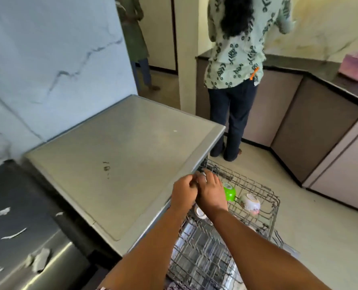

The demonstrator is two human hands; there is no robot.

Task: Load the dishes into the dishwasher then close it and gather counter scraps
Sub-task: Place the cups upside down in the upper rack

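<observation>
**Hands at the rack's back edge**

Both forearms reach out over the pulled-out grey wire dishwasher rack (255, 197). My left hand (184, 192) curls loosely; whether it holds anything I cannot tell. My right hand (211, 191) lies spread beside it. Beyond sit an upturned green plastic cup (230, 192) and a white patterned bowl (250, 203).

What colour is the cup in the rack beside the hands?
Bright green cup, seen in the head view.

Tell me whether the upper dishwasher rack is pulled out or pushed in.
Pulled out. The upper rack juts past the dishwasher top over the floor, with a green cup and a white cup exposed in it.
</observation>
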